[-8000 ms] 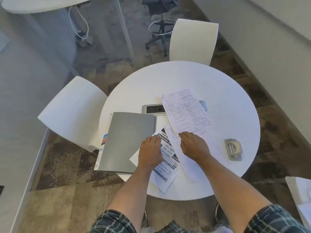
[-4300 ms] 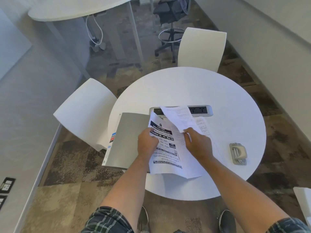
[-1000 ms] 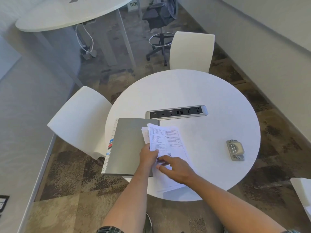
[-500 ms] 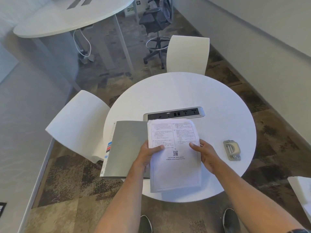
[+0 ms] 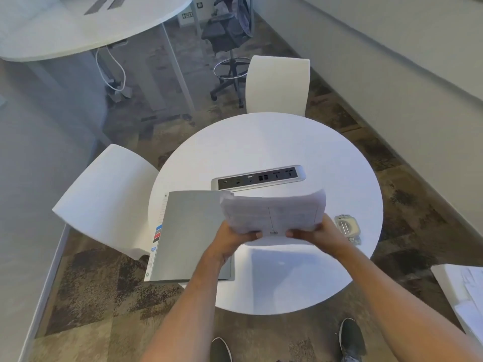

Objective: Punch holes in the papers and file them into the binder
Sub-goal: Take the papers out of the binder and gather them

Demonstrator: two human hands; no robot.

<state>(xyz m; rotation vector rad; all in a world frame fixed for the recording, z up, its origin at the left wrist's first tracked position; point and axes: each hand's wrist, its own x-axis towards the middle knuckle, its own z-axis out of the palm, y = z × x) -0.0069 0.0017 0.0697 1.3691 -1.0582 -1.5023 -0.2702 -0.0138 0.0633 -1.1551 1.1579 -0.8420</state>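
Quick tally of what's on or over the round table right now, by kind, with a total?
Paper stack, held over the table by left hand and right hand: 1
Grey binder, closed: 1
Hole punch: 1
Built-in power strip: 1
Total: 4

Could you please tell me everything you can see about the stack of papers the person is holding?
The stack of papers is a bundle of white printed sheets, its text blurred by motion. It is lifted off the round white table, tilted up, its far edge curling. The left hand and right hand grip its near edge from either side. It hangs between the closed grey binder and the hole punch, just in front of the table's power strip, partly overlapping the binder's corner.
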